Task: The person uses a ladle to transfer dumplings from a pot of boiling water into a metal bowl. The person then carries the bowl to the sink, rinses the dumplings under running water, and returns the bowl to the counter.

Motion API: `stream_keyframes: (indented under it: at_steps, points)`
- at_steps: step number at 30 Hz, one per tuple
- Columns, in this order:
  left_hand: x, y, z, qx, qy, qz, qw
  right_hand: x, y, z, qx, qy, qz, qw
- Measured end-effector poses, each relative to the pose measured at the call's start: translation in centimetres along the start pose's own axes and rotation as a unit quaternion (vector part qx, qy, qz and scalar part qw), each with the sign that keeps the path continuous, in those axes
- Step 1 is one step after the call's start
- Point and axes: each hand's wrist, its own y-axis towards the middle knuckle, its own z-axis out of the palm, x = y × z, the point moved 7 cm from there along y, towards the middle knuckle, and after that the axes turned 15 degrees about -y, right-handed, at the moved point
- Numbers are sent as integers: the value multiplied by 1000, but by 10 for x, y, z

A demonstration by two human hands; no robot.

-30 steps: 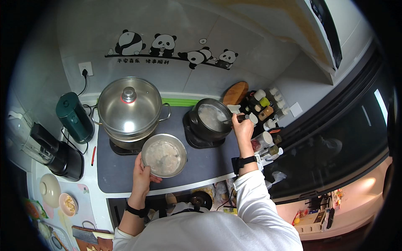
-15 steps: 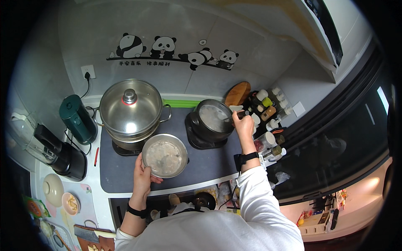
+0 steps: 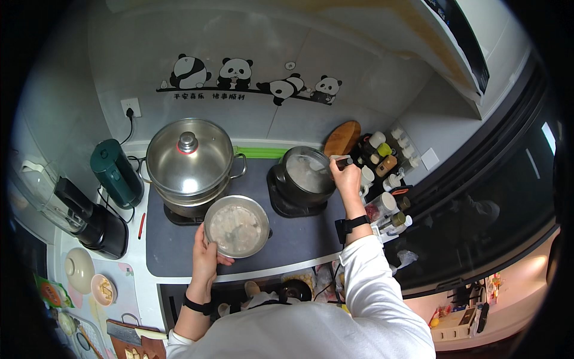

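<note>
Clutching a dark handle, perhaps a ladle's, the right hand is by the far-right pot; the left hand cups the near metal bowl from its left, over the surface. Loaded, it's likely heavy, spill-prone: support rim and base.

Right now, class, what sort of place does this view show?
Probably a home kitchen: a lidded steel pot, a black pot of cloudy liquid, and a cleaver on a wooden cutting board.
</note>
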Motion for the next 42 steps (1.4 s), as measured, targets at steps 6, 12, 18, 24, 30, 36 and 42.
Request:
stream_keyframes:
  at_steps: [6, 12, 18, 24, 30, 36, 42]
  points:
    - [0, -3, 1, -5, 3, 5, 1000, 3, 4, 5, 24, -15, -6, 1000]
    - [-3, -8, 3, -13, 18, 14, 1000, 5, 13, 12, 40, -45, -16, 998]
    - [-5, -10, 4, -9, 28, 16, 999, 10, 8, 16, 25, -42, -32, 998]
    - [-5, -10, 1, -11, 37, 19, 999, 12, 0, 13, 6, 17, -34, 999]
    - [-5, -10, 1, -16, 46, 15, 999, 16, -15, 11, 31, 76, -60, 995]
    - [-5, -10, 5, -12, 54, 18, 998, 16, -31, 6, 11, 87, -89, 992]
    - [-2, -10, 9, -12, 63, 9, 998, 14, -50, 3, 19, 118, -108, 987]
